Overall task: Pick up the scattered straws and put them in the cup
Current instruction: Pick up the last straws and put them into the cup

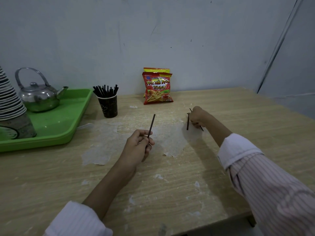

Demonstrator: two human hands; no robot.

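Note:
A dark paper cup (109, 106) stands on the wooden table (170, 184) beside the green tray, holding several black straws (105, 91) upright. My left hand (138, 147) is at the table's middle, closed on one dark straw (151, 124) that points up and away. My right hand (197, 116) is farther right, resting low on the table with its fingers closed over a straw (188, 121); another straw end (202, 128) sticks out beneath the hand.
A green tray (64, 126) at the left carries a metal kettle (39, 97) and a stack of paper cups (10, 106). Two red snack bags (158, 87) lean against the wall. The table's right edge and front corner are near my right sleeve.

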